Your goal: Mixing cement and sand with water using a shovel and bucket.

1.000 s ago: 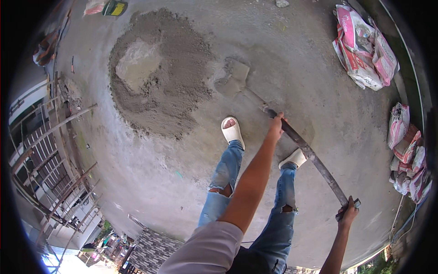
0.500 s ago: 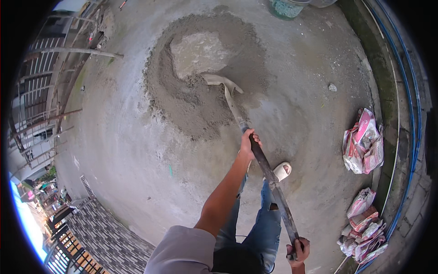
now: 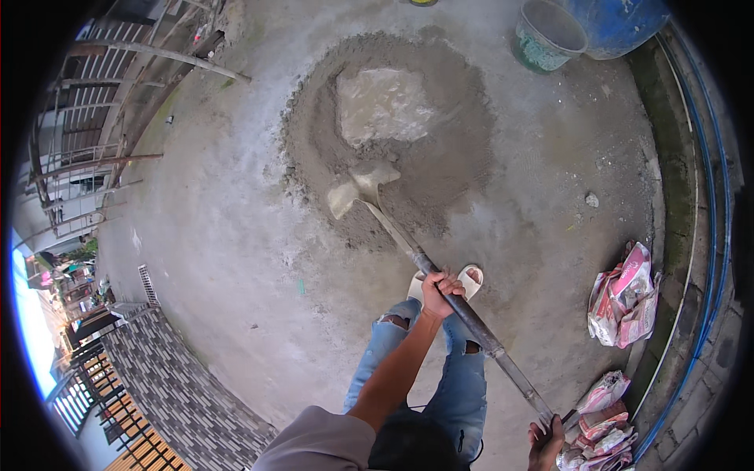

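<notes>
My left hand [image 3: 441, 292] is wrapped round the middle of the long shaft of a shovel [image 3: 491, 337]. Down at the lower right, my right hand [image 3: 547, 441] grips the shaft's end by the cross handle. The shovel slants up to the left, its mortar-smeared blade [image 3: 365, 184] at the near edge of a wide ring of wet grey mortar [image 3: 314, 149]. Inside that ring lies a pool of watery, pale slurry [image 3: 385, 106]. The blade sits just short of the pool, on the side nearer me.
A grey-green bucket [image 3: 546, 39] and a blue drum [image 3: 616, 23] stand far right. Crumpled cement bags [image 3: 626, 298] and more bags [image 3: 603, 424] lie along the right kerb, beside blue pipes [image 3: 711, 259]. A small stone [image 3: 591, 199] rests nearby. Wooden poles [image 3: 169, 59] jut out left.
The shovel's blade has come back from the pool's edge toward me and turned over to the left. Its handle end, with my right hand, has swung outward to the right. My view has shifted.
</notes>
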`<state>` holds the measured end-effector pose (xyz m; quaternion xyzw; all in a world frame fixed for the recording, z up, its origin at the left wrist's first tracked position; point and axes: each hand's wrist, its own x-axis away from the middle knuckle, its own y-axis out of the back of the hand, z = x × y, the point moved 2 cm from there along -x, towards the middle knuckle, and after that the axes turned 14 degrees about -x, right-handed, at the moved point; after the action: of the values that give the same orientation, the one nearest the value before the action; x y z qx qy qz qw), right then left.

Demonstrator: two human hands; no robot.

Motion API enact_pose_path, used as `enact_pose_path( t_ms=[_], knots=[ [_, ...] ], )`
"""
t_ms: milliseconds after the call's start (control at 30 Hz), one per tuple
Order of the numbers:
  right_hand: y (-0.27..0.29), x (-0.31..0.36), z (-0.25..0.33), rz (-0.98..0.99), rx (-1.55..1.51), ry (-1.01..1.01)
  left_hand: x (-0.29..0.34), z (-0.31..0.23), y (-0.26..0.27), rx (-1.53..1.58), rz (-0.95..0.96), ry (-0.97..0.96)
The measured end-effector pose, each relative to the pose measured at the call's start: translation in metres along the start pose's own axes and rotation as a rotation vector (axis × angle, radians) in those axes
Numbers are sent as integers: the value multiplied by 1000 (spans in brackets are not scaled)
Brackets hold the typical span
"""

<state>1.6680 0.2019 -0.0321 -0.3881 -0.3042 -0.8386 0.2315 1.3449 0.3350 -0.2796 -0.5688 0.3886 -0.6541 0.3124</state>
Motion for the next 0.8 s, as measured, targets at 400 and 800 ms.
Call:
enact_pose_path(
  t_ms=[400,800],
  knots=[
    [104,54,-136,-161,-273,-227,39,-10,97,-501,-860,391],
    [-92,92,-274,-448,-131,-206,-26,-173,169,-960,-966,363]
  ],
)
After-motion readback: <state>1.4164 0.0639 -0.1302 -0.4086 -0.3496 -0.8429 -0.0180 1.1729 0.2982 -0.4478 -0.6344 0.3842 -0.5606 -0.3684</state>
